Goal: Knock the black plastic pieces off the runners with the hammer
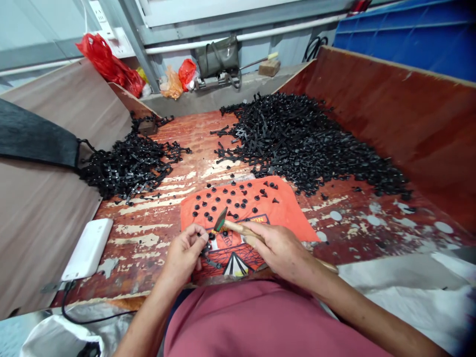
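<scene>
My right hand is closed round the wooden handle of a small knife, whose dark blade points up and left. My left hand pinches a small black plastic piece right at the blade's tip. Both hands hover over an orange cloth strewn with several small black round caps.
A large heap of black plastic parts fills the back right of the worn red table; a smaller heap lies at left. A white power bank with a cable sits near left. Brown board walls enclose the table.
</scene>
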A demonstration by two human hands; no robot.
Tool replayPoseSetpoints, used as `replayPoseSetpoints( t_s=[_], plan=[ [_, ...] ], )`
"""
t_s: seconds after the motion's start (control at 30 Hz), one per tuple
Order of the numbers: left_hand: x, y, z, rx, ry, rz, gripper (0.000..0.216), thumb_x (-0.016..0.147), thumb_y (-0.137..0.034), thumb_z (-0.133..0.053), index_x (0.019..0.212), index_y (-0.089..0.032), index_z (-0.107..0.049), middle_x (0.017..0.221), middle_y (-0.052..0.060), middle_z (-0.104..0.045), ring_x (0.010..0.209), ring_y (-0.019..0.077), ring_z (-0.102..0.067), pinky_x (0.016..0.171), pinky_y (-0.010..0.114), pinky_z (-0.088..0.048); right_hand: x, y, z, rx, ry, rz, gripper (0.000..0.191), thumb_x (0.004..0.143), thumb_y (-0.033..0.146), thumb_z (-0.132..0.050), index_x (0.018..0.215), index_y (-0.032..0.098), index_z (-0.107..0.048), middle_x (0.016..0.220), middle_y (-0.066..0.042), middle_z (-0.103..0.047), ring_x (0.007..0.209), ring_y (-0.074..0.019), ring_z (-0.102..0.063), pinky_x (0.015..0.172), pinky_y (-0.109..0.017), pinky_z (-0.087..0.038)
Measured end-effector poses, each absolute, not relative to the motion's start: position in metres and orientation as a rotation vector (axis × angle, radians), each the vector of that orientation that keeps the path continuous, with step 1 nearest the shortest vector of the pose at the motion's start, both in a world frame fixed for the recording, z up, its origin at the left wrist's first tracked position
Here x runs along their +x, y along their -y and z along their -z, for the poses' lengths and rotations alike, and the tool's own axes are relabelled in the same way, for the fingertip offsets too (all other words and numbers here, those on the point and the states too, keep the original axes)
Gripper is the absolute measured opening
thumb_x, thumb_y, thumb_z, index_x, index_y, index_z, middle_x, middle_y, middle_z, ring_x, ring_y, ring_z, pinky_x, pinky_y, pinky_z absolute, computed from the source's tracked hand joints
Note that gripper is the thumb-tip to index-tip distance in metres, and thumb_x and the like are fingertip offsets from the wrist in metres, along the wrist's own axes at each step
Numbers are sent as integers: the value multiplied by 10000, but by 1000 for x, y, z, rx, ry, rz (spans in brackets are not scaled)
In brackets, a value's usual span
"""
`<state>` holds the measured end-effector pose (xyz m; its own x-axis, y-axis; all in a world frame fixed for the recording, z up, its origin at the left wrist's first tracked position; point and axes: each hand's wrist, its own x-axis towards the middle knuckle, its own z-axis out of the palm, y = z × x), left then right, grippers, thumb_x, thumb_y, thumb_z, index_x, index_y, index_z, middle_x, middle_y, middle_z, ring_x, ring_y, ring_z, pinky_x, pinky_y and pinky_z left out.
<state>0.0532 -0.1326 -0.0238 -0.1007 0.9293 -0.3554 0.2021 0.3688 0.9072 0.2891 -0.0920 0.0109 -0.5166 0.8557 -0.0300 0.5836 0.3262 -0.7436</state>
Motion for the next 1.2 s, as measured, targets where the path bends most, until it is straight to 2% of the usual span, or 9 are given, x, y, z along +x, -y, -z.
replayPoseSetpoints(
  t_s=[0.13, 0.27, 0.4, 0.63, 0.83, 0.93, 1.03, 1.13, 1.2],
  plan=[
    [54, 133, 23, 1058, -1567, -857, 309, 828, -508, -579, 797, -214, -490, 499, -109, -403, 313, 62, -332, 320, 172, -242, 291, 91, -11, -1300, 2236, -987, 356, 1012, 365, -417, 1282, 339, -647, 1031, -7, -761, 892, -198, -708, 779, -288, -522],
    [53, 132, 25, 1170, -1624, -862, 241, 855, -425, -576, 777, -205, -518, 518, -100, -381, 366, 56, -313, 379, 172, -232, 288, 93, -11, -1277, 2275, -934, 361, 997, 327, -458, 1317, 350, -622, 1111, -6, -750, 945, -203, -711, 825, -314, -546],
    [52, 133, 22, 1229, -1647, -842, 214, 881, -388, -540, 762, -210, -525, 552, -79, -404, 428, 81, -343, 441, 192, -257, 282, 96, -8, -1227, 2335, -828, 375, 994, 293, -481, 1349, 337, -594, 1203, -14, -720, 1030, -206, -695, 898, -342, -545],
    [49, 137, 16, 1508, -1743, -725, 152, 905, -311, -479, 854, -222, -590, 684, -25, -560, 643, 156, -498, 618, 235, -350, 280, 96, -11, -1232, 2402, -776, 386, 985, 281, -508, 1350, 380, -588, 1170, 7, -735, 1006, -202, -707, 896, -339, -555],
    [52, 141, 22, 1433, -1786, -774, 130, 897, -332, -501, 951, -245, -582, 631, -51, -529, 583, 162, -471, 592, 243, -325, 286, 95, -21, -1202, 2417, -763, 407, 1021, 276, -431, 1409, 339, -533, 1259, -22, -691, 1050, -219, -692, 924, -381, -545],
    [56, 142, 19, 1393, -1791, -832, 152, 887, -333, -518, 990, -248, -592, 719, -27, -615, 661, 189, -548, 642, 257, -363, 288, 99, -25, -1124, 2353, -729, 446, 1037, 257, -381, 1476, 296, -449, 1320, -35, -653, 1101, -201, -665, 981, -358, -512],
    [57, 143, 18, 1395, -1810, -862, 153, 894, -322, -509, 993, -251, -602, 864, 15, -680, 785, 224, -611, 704, 282, -393, 286, 103, -19, -1095, 2364, -692, 468, 1032, 259, -394, 1499, 276, -415, 1272, -55, -679, 1076, -204, -671, 966, -347, -518],
    [57, 143, 19, 1409, -1833, -832, 136, 909, -299, -480, 983, -252, -583, 831, 18, -673, 757, 228, -611, 682, 289, -385, 282, 105, -11, -1161, 2511, -599, 458, 1004, 245, -451, 1460, 283, -476, 1140, -76, -730, 955, -242, -708, 858, -385, -564],
    [56, 143, 21, 1420, -1858, -820, 123, 906, -289, -481, 977, -254, -575, 822, 15, -668, 748, 227, -609, 678, 289, -379, 280, 103, -10, -1151, 2517, -586, 457, 1009, 244, -437, 1463, 271, -471, 1121, -81, -734, 945, -247, -708, 850, -393, -564]
  ],
)
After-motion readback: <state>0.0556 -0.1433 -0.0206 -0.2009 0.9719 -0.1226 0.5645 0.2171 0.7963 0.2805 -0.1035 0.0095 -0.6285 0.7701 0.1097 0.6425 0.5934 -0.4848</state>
